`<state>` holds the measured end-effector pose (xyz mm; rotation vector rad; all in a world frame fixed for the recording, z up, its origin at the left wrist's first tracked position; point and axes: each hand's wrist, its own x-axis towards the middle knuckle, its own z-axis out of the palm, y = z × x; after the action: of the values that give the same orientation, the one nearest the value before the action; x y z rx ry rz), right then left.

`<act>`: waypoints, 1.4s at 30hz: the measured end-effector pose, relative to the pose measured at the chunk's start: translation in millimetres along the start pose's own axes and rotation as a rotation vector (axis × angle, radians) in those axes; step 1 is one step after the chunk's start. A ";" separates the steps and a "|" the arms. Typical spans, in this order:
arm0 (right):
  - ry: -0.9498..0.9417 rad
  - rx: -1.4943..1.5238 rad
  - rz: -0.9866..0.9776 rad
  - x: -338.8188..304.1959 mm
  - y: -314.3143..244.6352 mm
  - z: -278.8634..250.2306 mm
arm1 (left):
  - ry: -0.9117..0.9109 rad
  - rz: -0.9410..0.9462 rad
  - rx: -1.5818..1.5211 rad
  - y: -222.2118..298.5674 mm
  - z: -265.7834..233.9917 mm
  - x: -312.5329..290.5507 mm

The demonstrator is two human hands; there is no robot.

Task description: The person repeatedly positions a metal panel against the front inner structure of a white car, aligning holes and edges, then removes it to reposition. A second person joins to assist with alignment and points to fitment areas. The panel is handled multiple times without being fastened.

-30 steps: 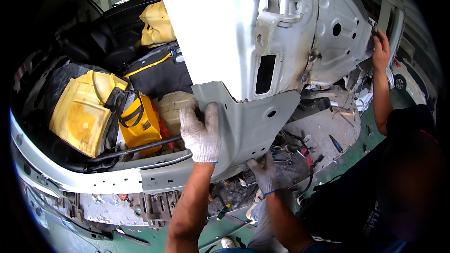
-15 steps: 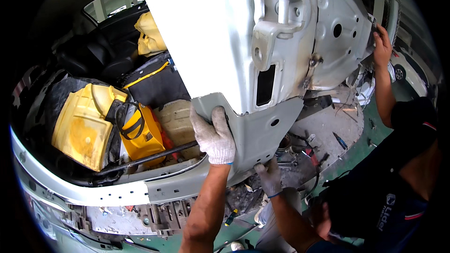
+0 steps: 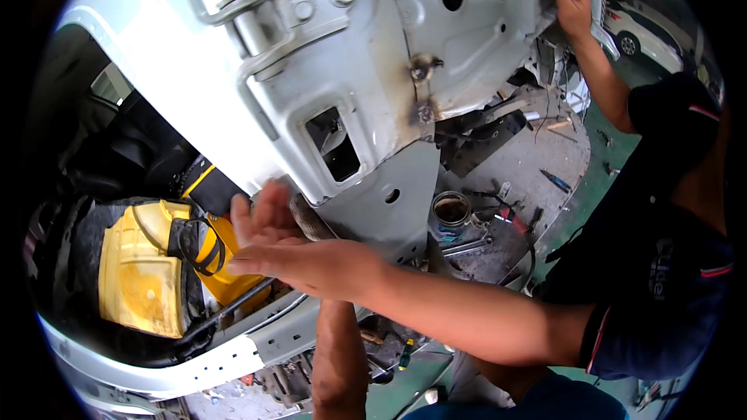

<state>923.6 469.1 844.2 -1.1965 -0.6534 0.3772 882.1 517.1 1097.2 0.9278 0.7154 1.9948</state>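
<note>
My left hand, in a whitish knit glove, grips the upper left edge of a grey sheet-metal panel at the bottom of the car body's pillar. Its fingers are partly covered by a co-worker's bare hand, which passes in front with fingers apart and smeared by motion. At the panel's lower right edge, only a sliver of my gloved right hand shows behind the co-worker's forearm. Its fingers are hidden. Above the panel, the pale pillar carries a hinge and a rectangular opening.
To the right leans a co-worker in a dark shirt, another hand on the body's far edge. A tin can, wrenches and cables lie beside the panel. Yellow foam and a yellow bag sit inside the car.
The co-worker's bare hand has come in from the right, across my arms. The view has shifted, so the pillar and panel appear further left. My left hand stays at the panel's edge.
</note>
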 end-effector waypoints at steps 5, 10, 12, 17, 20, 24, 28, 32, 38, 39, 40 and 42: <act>-0.054 0.057 0.035 -0.9 -9.6 0.8 | -0.210 0.096 0.307 -65.7 -46.6 52.1; 0.025 0.089 -0.030 5.3 16.0 -1.5 | -0.381 0.191 0.194 -135.8 -52.5 53.4; 0.149 0.089 -0.043 8.2 26.8 -0.1 | -0.358 0.181 0.150 -144.9 -52.1 53.8; 0.096 0.156 -0.097 7.6 30.9 0.0 | -0.386 0.277 0.257 -143.7 -58.1 61.0; 0.120 -0.032 -0.145 5.9 24.3 -4.2 | -0.390 0.247 0.213 -142.2 -55.7 59.4; 0.133 0.037 -0.163 5.2 22.1 -4.4 | -0.427 0.202 0.136 -143.5 -52.5 60.0; 0.210 -0.071 -0.141 5.9 21.3 -3.8 | -0.517 0.158 0.060 -146.7 -54.2 68.2; 0.221 -0.177 -0.111 3.9 15.0 -7.3 | -0.476 0.205 0.197 -148.3 -56.5 76.5; 0.225 -0.118 -0.037 -1.0 12.7 -14.5 | -0.371 0.491 0.630 -149.7 -56.5 87.7; 0.223 -0.104 -0.027 -2.4 13.3 -14.7 | -0.429 0.390 0.485 -150.2 -56.5 87.9; 0.219 -0.157 0.052 -4.2 14.0 -15.1 | -0.472 0.330 0.353 -149.9 -55.9 88.5; 0.203 -0.077 0.101 -7.0 14.9 -14.0 | -0.448 0.350 0.439 -149.5 -54.9 88.3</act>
<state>928.4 459.7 825.4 -1.3251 -0.4365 0.3118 865.8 660.4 986.0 1.7985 0.7822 1.8393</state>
